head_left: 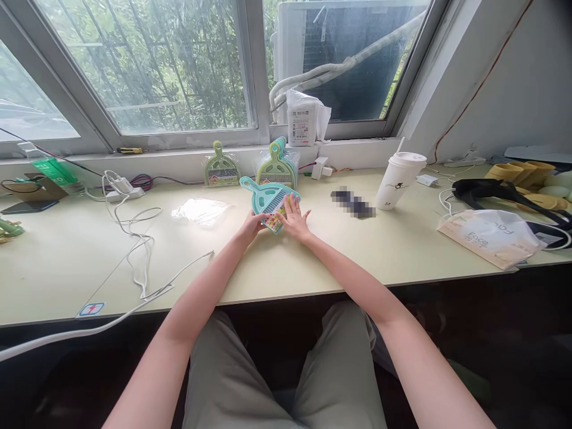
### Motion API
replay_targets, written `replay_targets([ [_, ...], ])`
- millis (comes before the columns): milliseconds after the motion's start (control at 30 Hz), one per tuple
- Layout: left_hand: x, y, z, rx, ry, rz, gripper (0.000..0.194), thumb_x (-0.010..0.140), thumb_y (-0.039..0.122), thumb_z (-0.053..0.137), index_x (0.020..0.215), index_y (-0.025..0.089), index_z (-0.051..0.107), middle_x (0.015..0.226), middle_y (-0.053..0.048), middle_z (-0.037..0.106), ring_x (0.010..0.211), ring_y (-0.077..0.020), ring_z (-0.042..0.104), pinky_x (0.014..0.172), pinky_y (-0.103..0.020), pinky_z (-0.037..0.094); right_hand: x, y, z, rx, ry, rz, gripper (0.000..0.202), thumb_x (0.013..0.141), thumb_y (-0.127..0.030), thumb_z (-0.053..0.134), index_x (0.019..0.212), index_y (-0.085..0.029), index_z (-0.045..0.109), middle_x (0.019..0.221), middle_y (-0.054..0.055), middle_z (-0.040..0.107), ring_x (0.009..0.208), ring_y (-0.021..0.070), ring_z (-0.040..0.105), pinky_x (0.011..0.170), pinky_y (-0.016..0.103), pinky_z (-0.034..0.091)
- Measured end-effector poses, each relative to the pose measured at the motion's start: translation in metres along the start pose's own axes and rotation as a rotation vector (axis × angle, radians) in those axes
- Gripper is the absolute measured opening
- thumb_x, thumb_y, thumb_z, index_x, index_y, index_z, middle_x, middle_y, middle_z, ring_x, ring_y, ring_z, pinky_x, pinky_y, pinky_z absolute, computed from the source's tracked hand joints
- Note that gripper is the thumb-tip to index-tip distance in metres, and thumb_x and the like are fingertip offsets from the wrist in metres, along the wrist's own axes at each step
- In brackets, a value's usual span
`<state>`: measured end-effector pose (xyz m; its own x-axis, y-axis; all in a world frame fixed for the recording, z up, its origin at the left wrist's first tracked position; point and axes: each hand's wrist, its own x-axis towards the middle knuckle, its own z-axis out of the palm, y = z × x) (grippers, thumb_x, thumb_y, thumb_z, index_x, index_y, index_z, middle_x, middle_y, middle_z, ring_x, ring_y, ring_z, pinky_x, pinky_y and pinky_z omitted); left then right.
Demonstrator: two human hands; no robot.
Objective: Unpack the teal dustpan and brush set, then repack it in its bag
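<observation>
The teal dustpan set point(268, 199) lies flat on the worktop point(313, 262), handle pointing away, so both hands can work its colourful label. The left hand point(254, 226) pinches the near edge; the right hand point(295, 217) presses open-fingered on top (no closed grip). An empty plastic bag point(201, 210) lies left; green packaged sets point(274, 167) stand behind, a cup point(399, 180) well right.

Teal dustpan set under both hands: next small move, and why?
Probably slide the teal dustpan set toward the clear plastic bag lying flat to its left. Both the left hand and right hand rest on it, and the green sets standing at the sill already look bagged; this one does not.
</observation>
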<state>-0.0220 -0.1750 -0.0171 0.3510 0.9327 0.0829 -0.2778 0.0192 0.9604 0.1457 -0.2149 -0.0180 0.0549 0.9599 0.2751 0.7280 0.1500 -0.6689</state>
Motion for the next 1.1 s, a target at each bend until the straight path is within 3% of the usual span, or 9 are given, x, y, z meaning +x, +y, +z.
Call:
replay_targets([
  [100, 0.0, 0.001, 0.001, 0.032, 0.003, 0.029, 0.065, 0.065, 0.022, 0.076, 0.127, 0.017, 0.059, 0.114, -0.012, 0.069, 0.101, -0.0273, 0.068, 0.081, -0.036, 0.06, 0.0, -0.001, -0.001, 0.478, 0.218, 0.16, 0.082, 0.097, -0.051, 0.051, 0.163, -0.031, 0.007, 0.175, 0.006, 0.0, 0.162, 0.0224, -0.008, 0.124, 0.07, -0.002],
  [200, -0.002, 0.003, 0.0, 0.106, -0.015, 0.045, 0.063, 0.067, 0.026, 0.076, 0.127, 0.016, 0.061, 0.12, -0.014, 0.069, 0.106, -0.0294, 0.068, 0.085, -0.038, 0.059, -0.001, -0.002, 0.001, 0.868, 0.164, 0.317, 0.062, 0.094, -0.036, 0.06, 0.15, -0.022, 0.038, 0.161, 0.016, 0.044, 0.153, 0.0258, 0.039, 0.122, 0.059, 0.035],
  [300, -0.002, 0.006, -0.002, 0.243, -0.034, 0.045, 0.058, 0.071, 0.032, 0.076, 0.124, 0.014, 0.063, 0.121, -0.016, 0.068, 0.107, -0.0311, 0.067, 0.089, -0.04, 0.058, -0.002, -0.002, 0.004, 0.999, 0.042, 0.348, 0.024, 0.094, -0.023, 0.06, 0.117, -0.018, 0.059, 0.118, 0.012, 0.076, 0.105, 0.0226, 0.076, 0.099, 0.047, 0.061],
  [467, 0.008, 0.014, -0.018, 0.618, 0.136, 0.066, 0.047, 0.097, 0.048, 0.048, 0.123, 0.014, 0.067, 0.124, -0.017, 0.066, 0.121, -0.0332, 0.06, 0.105, -0.047, 0.049, 0.0, 0.0, -0.002, 1.15, 0.079, 0.374, 0.007, 0.094, -0.014, 0.059, 0.1, -0.019, 0.061, 0.097, 0.003, 0.079, 0.079, 0.0138, 0.076, 0.086, 0.035, 0.066],
  [633, 0.008, 0.025, -0.062, 1.048, 0.51, 0.102, 0.056, 0.096, 0.025, 0.045, 0.15, 0.012, 0.048, 0.157, -0.021, 0.038, 0.154, -0.0362, 0.016, 0.124, -0.056, 0.016, 0.001, 0.007, -0.009, 1.188, 0.151, 0.417, 0.009, 0.09, -0.009, 0.063, 0.093, -0.018, 0.063, 0.089, 0.001, 0.079, 0.075, 0.0134, 0.075, 0.083, 0.034, 0.067],
  [800, 0.0, 0.033, -0.092, 1.337, 0.407, 0.082, 0.041, 0.081, 0.007, 0.05, 0.108, 0.02, 0.078, 0.118, -0.014, 0.07, 0.125, -0.0322, 0.057, 0.124, -0.051, 0.018, 0.001, 0.009, -0.012, 1.188, 0.167, 0.439, 0.009, 0.089, -0.008, 0.064, 0.09, -0.017, 0.064, 0.085, 0.002, 0.078, 0.071, 0.0141, 0.074, 0.081, 0.034, 0.067],
  [900, 0.002, 0.036, -0.092, 1.466, 0.406, 0.115, 0.037, 0.078, 0.003, 0.046, 0.083, 0.02, 0.078, 0.093, -0.012, 0.073, 0.108, -0.0294, 0.064, 0.125, -0.048, 0.01, 0.0, 0.009, -0.013, 1.19, 0.16, 0.44, 0.009, 0.088, -0.007, 0.064, 0.09, -0.016, 0.065, 0.084, 0.003, 0.078, 0.07, 0.0146, 0.074, 0.078, 0.034, 0.067],
  [1000, 0.006, 0.035, -0.083, 1.547, 0.431, 0.123, 0.037, 0.082, 0.004, 0.042, 0.084, 0.017, 0.077, 0.085, -0.015, 0.071, 0.1, -0.0308, 0.065, 0.122, -0.051, 0.016, 0.0, 0.009, -0.012, 1.194, 0.154, 0.447, 0.01, 0.087, -0.005, 0.064, 0.09, -0.015, 0.066, 0.082, 0.004, 0.078, 0.069, 0.0158, 0.074, 0.078, 0.036, 0.067],
  [1100, 0.007, 0.029, -0.074, 1.579, 0.367, 0.135, 0.035, 0.088, 0.011, 0.044, 0.104, 0.016, 0.075, 0.101, -0.016, 0.072, 0.108, -0.0313, 0.064, 0.115, -0.049, 0.029, 0.0, 0.01, -0.009, 1.204, 0.179, 0.467, 0.01, 0.084, -0.003, 0.065, 0.087, -0.013, 0.066, 0.08, 0.005, 0.078, 0.07, 0.0169, 0.074, 0.077, 0.036, 0.067],
])
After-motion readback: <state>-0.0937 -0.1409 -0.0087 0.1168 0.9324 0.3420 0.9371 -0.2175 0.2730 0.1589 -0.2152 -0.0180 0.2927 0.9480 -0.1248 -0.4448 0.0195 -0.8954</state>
